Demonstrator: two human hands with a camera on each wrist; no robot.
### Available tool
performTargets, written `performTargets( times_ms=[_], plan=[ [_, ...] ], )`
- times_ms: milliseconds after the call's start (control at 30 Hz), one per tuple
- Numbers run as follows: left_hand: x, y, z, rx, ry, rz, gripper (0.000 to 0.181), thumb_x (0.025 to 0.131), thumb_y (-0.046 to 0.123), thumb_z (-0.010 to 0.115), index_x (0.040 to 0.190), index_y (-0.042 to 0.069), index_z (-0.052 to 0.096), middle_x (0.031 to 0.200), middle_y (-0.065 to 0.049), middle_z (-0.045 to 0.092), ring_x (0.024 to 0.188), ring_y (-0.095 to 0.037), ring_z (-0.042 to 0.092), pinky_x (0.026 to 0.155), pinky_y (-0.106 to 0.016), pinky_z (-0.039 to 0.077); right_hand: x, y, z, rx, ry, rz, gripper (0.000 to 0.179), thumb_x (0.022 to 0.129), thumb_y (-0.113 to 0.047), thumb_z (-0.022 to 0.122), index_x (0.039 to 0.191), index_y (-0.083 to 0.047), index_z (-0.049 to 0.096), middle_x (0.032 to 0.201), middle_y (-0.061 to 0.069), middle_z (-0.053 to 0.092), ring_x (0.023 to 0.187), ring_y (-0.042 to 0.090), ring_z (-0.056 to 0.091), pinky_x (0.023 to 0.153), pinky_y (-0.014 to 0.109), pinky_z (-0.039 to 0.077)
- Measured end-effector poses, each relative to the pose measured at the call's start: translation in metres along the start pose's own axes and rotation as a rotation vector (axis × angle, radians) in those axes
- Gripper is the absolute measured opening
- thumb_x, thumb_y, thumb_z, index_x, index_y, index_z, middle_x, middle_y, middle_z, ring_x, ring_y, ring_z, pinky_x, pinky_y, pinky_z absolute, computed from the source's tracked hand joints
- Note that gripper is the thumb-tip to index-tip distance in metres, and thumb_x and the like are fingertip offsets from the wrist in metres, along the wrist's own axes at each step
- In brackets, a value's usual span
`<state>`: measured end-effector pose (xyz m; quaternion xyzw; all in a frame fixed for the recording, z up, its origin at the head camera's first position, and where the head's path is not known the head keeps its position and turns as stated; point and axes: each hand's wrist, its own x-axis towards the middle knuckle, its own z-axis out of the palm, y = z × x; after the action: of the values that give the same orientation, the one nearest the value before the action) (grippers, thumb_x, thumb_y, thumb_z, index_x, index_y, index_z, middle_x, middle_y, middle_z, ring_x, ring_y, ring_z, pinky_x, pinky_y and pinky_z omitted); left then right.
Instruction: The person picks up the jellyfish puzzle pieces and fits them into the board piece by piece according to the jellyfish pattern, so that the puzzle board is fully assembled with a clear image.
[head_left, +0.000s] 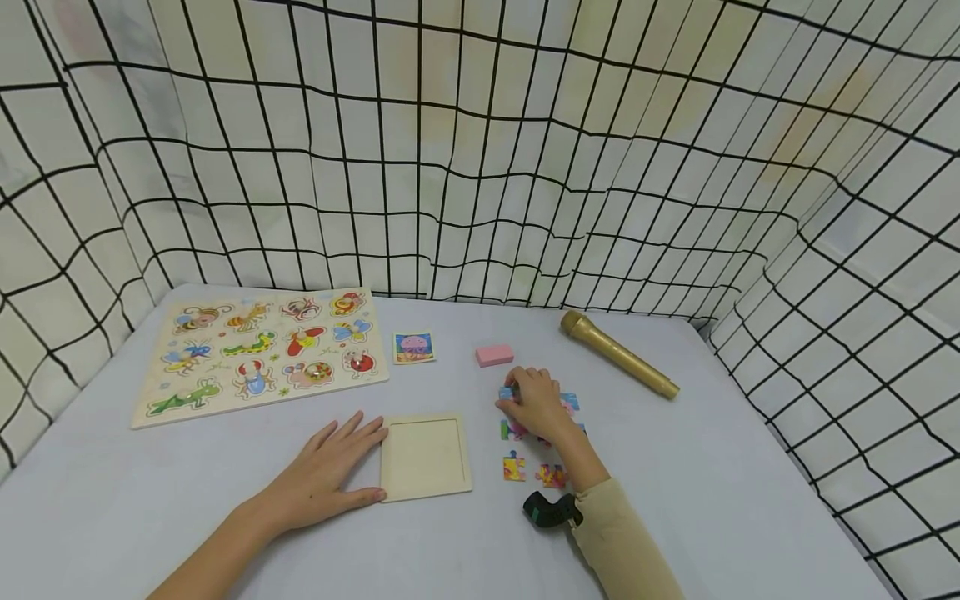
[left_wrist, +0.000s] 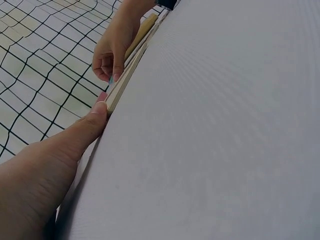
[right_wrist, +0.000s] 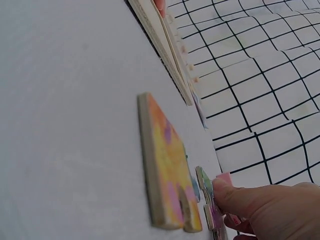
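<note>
My left hand (head_left: 326, 475) lies with its fingers spread at the left side of a shallow wooden puzzle tray (head_left: 424, 457). Its thumb (left_wrist: 92, 122) touches the tray's edge in the left wrist view. To the right, my right hand (head_left: 538, 406) pinches a small blue jigsaw piece (head_left: 506, 392) between thumb and fingertips, low over the table. Several colourful pieces lie beneath and around that hand, partly hidden by it. Nearer the body are a yellow piece (head_left: 513, 468) and an orange-yellow piece (head_left: 551, 476). The right wrist view shows a thick yellow-orange piece (right_wrist: 170, 165) up close.
A wooden insect puzzle board (head_left: 262, 354) fills the back left. Beside it lies a small picture card (head_left: 414, 347), then a pink block (head_left: 495, 355). A gold microphone (head_left: 618, 354) lies at the back right. Black netting (head_left: 450, 150) over white cloth surrounds the table's far sides.
</note>
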<state>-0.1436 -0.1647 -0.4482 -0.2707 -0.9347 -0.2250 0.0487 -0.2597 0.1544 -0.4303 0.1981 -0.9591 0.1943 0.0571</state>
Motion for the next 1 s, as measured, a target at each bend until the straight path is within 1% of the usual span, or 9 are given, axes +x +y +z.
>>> performTargets(
  times_ms=[133, 233, 400, 533, 633, 767, 833, 1000],
  plan=[
    [-0.001, 0.000, 0.000, -0.002, 0.002, -0.001, 0.081, 0.080, 0.063, 0.054, 0.139, 0.009, 0.040, 0.145, -0.007, 0.034, 0.135, -0.032, 0.021, 0.106, -0.051, 0.011, 0.000, 0.000, 0.000, 0.060, -0.018, -0.013, 0.029, 0.082, -0.024, 0.069, 0.103, -0.010, 0.056, 0.079, -0.002, 0.053, 0.076, 0.016, 0.047, 0.070, 0.032, 0.039],
    [-0.001, 0.000, 0.001, 0.000, 0.004, 0.001, 0.081, 0.080, 0.062, 0.054, 0.139, 0.008, 0.040, 0.145, -0.007, 0.034, 0.135, -0.032, 0.021, 0.106, -0.051, 0.011, 0.001, -0.001, -0.001, 0.105, -0.024, -0.027, 0.024, 0.084, -0.017, 0.067, 0.102, -0.008, 0.056, 0.080, -0.001, 0.055, 0.072, 0.013, 0.050, 0.063, 0.027, 0.044],
    [-0.001, 0.000, 0.002, 0.003, 0.004, 0.001, 0.081, 0.080, 0.062, 0.054, 0.139, 0.009, 0.039, 0.145, -0.007, 0.034, 0.135, -0.032, 0.021, 0.106, -0.051, 0.011, 0.002, -0.002, -0.002, 0.142, -0.016, -0.040, 0.014, 0.088, -0.010, 0.061, 0.101, -0.008, 0.057, 0.085, 0.001, 0.059, 0.072, 0.012, 0.052, 0.062, 0.025, 0.045],
    [-0.001, -0.001, 0.002, 0.004, 0.007, 0.005, 0.081, 0.080, 0.062, 0.053, 0.139, 0.009, 0.039, 0.145, -0.007, 0.034, 0.135, -0.032, 0.021, 0.106, -0.051, 0.011, 0.002, -0.004, -0.002, 0.191, -0.002, -0.046, 0.011, 0.089, -0.010, 0.058, 0.101, -0.010, 0.058, 0.081, -0.002, 0.058, 0.067, 0.010, 0.049, 0.058, 0.024, 0.044],
    [-0.001, -0.002, 0.002, 0.003, 0.007, 0.007, 0.081, 0.080, 0.062, 0.053, 0.139, 0.009, 0.039, 0.145, -0.007, 0.033, 0.135, -0.032, 0.021, 0.106, -0.051, 0.011, 0.002, -0.007, -0.003, 0.236, 0.018, -0.089, 0.011, 0.089, -0.009, 0.059, 0.100, -0.010, 0.059, 0.077, -0.004, 0.057, 0.064, 0.009, 0.048, 0.054, 0.022, 0.043],
    [-0.001, -0.002, 0.002, 0.005, 0.006, 0.008, 0.081, 0.080, 0.063, 0.053, 0.139, 0.009, 0.038, 0.146, -0.007, 0.033, 0.135, -0.032, 0.020, 0.106, -0.051, 0.011, 0.000, -0.015, -0.005, 0.293, 0.027, -0.144, 0.011, 0.088, -0.006, 0.059, 0.099, -0.008, 0.059, 0.076, -0.004, 0.058, 0.064, 0.009, 0.049, 0.053, 0.022, 0.043],
    [-0.001, -0.002, 0.002, 0.006, 0.006, 0.009, 0.081, 0.080, 0.063, 0.053, 0.139, 0.009, 0.038, 0.145, -0.007, 0.033, 0.135, -0.032, 0.020, 0.106, -0.051, 0.011, 0.000, -0.021, -0.006, 0.308, 0.015, -0.149, 0.011, 0.089, -0.006, 0.059, 0.100, -0.008, 0.059, 0.076, -0.003, 0.058, 0.064, 0.010, 0.049, 0.054, 0.021, 0.042],
    [0.001, -0.002, 0.001, 0.011, 0.004, 0.008, 0.082, 0.080, 0.062, 0.054, 0.139, 0.008, 0.038, 0.145, -0.008, 0.034, 0.135, -0.032, 0.021, 0.106, -0.051, 0.011, -0.002, -0.034, -0.006, 0.313, -0.042, -0.153, 0.014, 0.090, -0.009, 0.058, 0.104, -0.009, 0.059, 0.085, 0.001, 0.063, 0.067, 0.010, 0.049, 0.056, 0.021, 0.042]
  ],
)
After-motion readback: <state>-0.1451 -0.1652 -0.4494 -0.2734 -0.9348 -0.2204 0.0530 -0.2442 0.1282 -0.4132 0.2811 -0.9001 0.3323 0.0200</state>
